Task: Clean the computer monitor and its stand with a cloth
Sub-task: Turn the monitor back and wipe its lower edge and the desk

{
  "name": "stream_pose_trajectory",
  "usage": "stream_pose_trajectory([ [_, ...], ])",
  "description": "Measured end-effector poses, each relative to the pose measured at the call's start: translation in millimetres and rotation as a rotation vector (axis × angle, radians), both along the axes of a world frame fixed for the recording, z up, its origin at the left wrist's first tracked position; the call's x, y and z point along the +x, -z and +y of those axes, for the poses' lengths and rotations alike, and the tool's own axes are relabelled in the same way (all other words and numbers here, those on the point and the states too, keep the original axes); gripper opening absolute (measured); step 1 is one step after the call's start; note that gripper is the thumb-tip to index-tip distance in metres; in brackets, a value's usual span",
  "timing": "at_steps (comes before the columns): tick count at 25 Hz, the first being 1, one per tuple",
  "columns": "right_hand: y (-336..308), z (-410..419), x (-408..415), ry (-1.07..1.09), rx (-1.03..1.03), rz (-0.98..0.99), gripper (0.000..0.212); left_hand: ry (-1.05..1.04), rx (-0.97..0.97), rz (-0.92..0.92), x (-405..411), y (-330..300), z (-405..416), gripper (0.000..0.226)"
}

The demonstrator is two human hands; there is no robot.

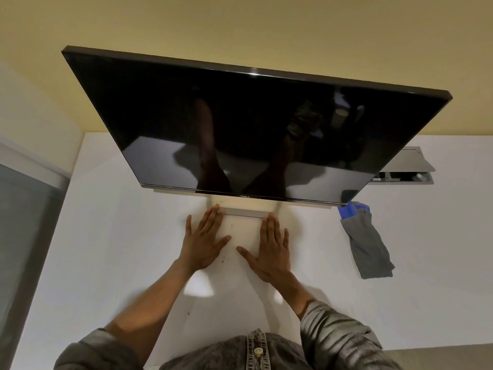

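Glossy black glass fills the monitor (240,129), which stands near the back of our white worktop (133,263) on a flat, pale, matte stand (241,228). We lay our left hand (204,244) and right hand (272,249) flat, fingers straight, gripping nothing, on either side of that base, probably to steady it. Our soft grey-and-blue cloth (368,241) lies crumpled to the right, untouched.

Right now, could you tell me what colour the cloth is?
Grey with a blue end; the cloth shows in the head view.

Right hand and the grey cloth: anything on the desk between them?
Nothing: in the head view, only bare white desk separates the right hand from the grey cloth.
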State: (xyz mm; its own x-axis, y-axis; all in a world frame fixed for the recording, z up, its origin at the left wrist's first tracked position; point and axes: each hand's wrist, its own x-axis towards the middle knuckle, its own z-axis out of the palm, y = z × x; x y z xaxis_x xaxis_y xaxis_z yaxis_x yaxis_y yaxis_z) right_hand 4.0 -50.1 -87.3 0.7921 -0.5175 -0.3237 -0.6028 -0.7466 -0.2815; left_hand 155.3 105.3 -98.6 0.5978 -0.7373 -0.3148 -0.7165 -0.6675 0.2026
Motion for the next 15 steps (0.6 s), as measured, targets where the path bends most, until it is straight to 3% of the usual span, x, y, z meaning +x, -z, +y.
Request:
stream_pose_trajectory([
  [7, 0, -30, 16, -0.118, -0.057, 0.055, 0.111, -0.041, 0.029, 0.013, 7, -6, -10, 0.073],
  [15, -4, -40, 27, -0.130, 0.014, 0.040, 0.116, -0.071, 0.093, -0.012, 11, -14, -26, 0.085],
])
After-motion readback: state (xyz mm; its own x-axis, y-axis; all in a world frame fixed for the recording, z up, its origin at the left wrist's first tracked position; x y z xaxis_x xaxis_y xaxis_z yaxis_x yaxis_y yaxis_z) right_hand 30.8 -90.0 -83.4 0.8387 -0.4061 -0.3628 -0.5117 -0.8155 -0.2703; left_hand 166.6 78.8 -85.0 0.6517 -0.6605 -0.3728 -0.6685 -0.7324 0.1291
